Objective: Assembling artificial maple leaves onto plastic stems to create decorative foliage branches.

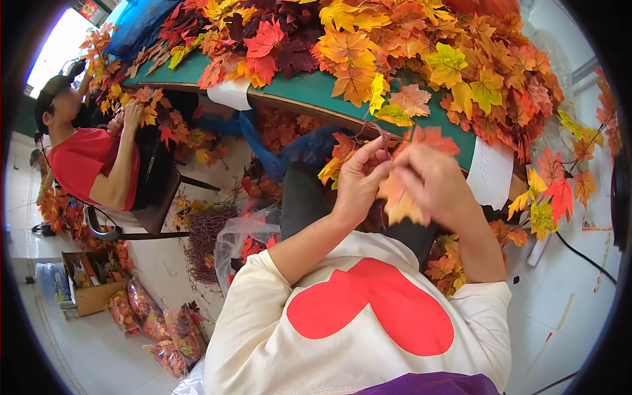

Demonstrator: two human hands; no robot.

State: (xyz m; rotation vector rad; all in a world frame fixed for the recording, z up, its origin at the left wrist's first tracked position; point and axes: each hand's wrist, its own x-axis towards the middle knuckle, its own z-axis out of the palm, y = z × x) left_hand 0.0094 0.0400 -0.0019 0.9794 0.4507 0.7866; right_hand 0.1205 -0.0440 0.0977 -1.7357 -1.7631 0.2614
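In front of my lap, my left hand (360, 179) is closed in a pinch on the thin stem of an artificial maple leaf branch (393, 116). Yellow and pale orange leaves of this branch reach over the table edge. My right hand (440, 183), slightly blurred, is closed around artificial maple leaves. An orange leaf (403, 199) hangs below its fingers and a red-orange leaf (436, 140) sticks out above them. The right fingertips are partly hidden. Both hands are close together, just short of the green table (289, 89).
Heaped artificial leaves (503, 66) cover much of the table. White paper (490, 172) hangs off its edge. At left sits a person in a red shirt (92, 158) handling leaves. Brown stems (209, 240), a cardboard box (99, 289) and bagged leaves (178, 329) are on the floor.
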